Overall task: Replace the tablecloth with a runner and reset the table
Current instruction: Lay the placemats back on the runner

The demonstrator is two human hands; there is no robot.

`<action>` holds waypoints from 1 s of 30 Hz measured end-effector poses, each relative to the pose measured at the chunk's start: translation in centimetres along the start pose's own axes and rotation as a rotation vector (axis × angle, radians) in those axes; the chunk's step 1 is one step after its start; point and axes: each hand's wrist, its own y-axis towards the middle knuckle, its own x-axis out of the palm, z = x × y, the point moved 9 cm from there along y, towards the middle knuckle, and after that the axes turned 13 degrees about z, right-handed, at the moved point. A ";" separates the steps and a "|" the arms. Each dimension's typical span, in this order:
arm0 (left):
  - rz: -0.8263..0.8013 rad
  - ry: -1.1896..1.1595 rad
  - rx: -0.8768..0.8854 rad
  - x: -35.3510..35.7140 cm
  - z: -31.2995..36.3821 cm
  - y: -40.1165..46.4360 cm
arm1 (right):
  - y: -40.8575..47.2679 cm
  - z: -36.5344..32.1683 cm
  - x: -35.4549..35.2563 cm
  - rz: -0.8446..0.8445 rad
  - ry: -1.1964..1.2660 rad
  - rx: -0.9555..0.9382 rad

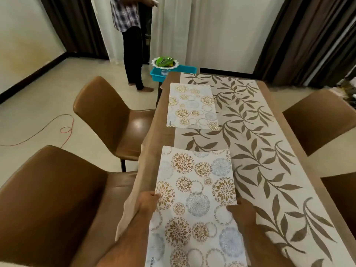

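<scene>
A cream runner with brown leaf print (256, 143) lies lengthwise down the brown table (163, 120). One floral placemat (192, 106) lies flat at the far left place. I hold a second floral placemat (194, 205) over the near left place. My left hand (146, 204) grips its left edge, thumb on top. My right hand (242, 211) grips its right edge the same way. The mat's near end runs out of the bottom of the view.
Two brown chairs (107, 116) stand on the left, two more (319, 118) on the right. Beyond the table's far end a blue bin (156, 75) carries a white plate with green items (163, 61). A person (131, 45) stands there. A red cable (65, 130) lies on the floor.
</scene>
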 end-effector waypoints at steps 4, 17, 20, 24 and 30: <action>0.070 0.020 -0.023 -0.2 -0.6 0.2 | 1.2 1.1 0.2 -0.023 -0.072 -0.005; 0.127 0.165 0.046 -0.3 0.3 0.6 | 2.2 -2.8 -1.5 -0.027 -0.169 -0.258; 0.104 0.275 0.155 0.1 0.9 -0.1 | 1.5 -3.8 -2.3 -0.025 -0.108 -0.282; 0.086 0.354 0.216 0.0 0.7 0.2 | 0.4 -5.4 -3.3 -0.015 0.024 -0.274; 0.096 0.363 0.292 0.1 1.2 -0.3 | -1.9 -6.5 -4.5 -0.036 0.160 -0.149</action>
